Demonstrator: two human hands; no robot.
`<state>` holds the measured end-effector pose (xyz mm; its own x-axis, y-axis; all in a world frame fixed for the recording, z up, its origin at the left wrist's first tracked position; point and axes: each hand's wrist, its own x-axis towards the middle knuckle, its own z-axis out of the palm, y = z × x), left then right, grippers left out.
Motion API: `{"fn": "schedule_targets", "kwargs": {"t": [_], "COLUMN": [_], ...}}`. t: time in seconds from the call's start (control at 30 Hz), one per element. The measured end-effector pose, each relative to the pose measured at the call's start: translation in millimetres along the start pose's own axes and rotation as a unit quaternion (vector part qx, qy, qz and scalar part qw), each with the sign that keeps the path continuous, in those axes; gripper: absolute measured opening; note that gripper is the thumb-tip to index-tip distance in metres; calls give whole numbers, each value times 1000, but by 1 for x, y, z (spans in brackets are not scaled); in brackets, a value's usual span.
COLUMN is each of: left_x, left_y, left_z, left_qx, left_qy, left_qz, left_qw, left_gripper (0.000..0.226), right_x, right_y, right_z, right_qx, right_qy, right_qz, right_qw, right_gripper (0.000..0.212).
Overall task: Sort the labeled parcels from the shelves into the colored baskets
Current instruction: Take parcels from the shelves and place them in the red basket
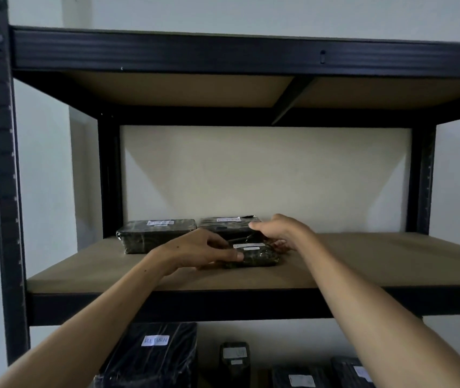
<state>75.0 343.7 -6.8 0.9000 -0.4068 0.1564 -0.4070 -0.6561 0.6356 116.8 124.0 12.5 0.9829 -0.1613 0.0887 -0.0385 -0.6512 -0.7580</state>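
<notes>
A small black wrapped parcel (254,254) with white labels lies on the middle shelf board (363,261). My left hand (195,252) grips its left end, thumb on top. My right hand (280,229) curls over its right end and back edge, fingers behind it. Two more black labelled parcels sit behind: one at the left (153,235), one further back (227,224), partly hidden by my hands.
The black metal rack has a left post (2,163) and an upper shelf (251,51) overhead. On the lower shelf stand several black parcels, one labelled "RETURN" (153,354), a small one (234,359) and others at the right (301,378). No baskets are in view.
</notes>
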Motion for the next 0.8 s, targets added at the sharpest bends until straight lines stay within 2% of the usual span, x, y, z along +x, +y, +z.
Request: {"fn": "schedule_targets", "kwargs": {"t": [0.03, 0.1, 0.2, 0.27, 0.4, 0.53, 0.8], "left_x": [-1, -2, 3, 9, 16, 19, 21], "left_y": [0, 1, -2, -5, -7, -11, -18], "left_z": [0, 0, -4, -10, -16, -17, -25], "left_qx": [2, 4, 64, 138, 222, 196, 164], "left_qy": [1, 37, 233, 311, 299, 292, 281], "left_qz": [2, 18, 56, 72, 20, 10, -8], "left_qw": [1000, 999, 969, 938, 928, 936, 946], "left_gripper": [69, 57, 36, 26, 46, 38, 40], "right_x": [3, 4, 3, 0, 2, 1, -2], "right_y": [1, 1, 4, 7, 13, 15, 14], "right_z": [1, 1, -6, -9, -12, -12, -12], "right_qx": [11, 58, 121, 119, 116, 130, 150], "right_qy": [-6, -32, -68, -76, -65, -65, -58], "right_qz": [4, 25, 39, 37, 37, 36, 34], "right_qw": [1000, 997, 990, 989, 991, 989, 986], "right_gripper": [47, 31, 26, 24, 25, 23, 23]}}
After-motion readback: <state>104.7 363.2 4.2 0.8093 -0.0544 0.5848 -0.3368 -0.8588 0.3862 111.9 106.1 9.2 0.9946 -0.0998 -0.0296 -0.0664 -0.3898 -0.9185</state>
